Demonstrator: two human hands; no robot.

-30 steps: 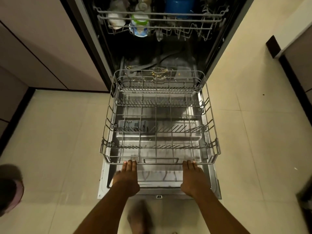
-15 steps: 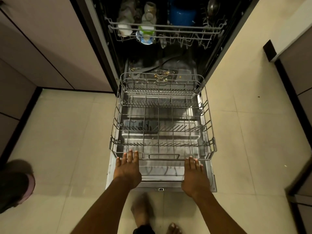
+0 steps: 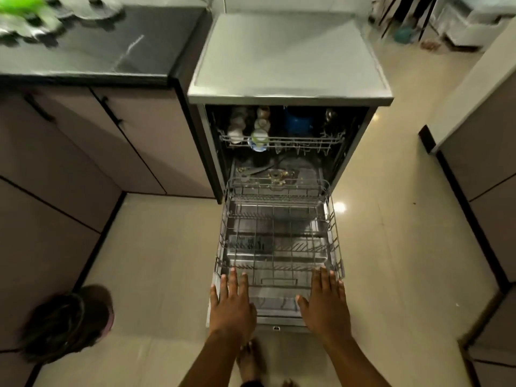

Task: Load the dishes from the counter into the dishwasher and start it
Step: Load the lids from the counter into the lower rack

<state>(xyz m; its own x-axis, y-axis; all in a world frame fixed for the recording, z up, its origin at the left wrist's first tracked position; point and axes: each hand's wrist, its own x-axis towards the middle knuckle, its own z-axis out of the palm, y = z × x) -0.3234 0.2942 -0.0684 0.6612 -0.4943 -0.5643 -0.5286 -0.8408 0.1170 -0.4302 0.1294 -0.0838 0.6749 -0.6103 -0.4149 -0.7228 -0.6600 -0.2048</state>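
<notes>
dishwasher (image 3: 287,57) is standing open, door (image 3: 279,322) lying flat | lower rack (image 3: 333,236) is sitting pulled out over the door | upper rack (image 3: 282,141) is carrying cups (image 3: 236,132) and a blue vessel (image 3: 297,124) | left grip (image 3: 231,305) and right grip (image 3: 325,303) are spreading straight fingers at the lower rack's front rim, contact unclear | blurred dishes (image 3: 92,7) are lying on the dark desk (image 3: 97,51), far left

Cream floor tiles (image 3: 156,247), perhaps mauve cabinets (image 3: 69,163)

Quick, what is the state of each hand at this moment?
Left hand: open, fingers straight, holding nothing, at the front rim of the lower rack.
Right hand: open, fingers straight, holding nothing, at the same rim.
</notes>
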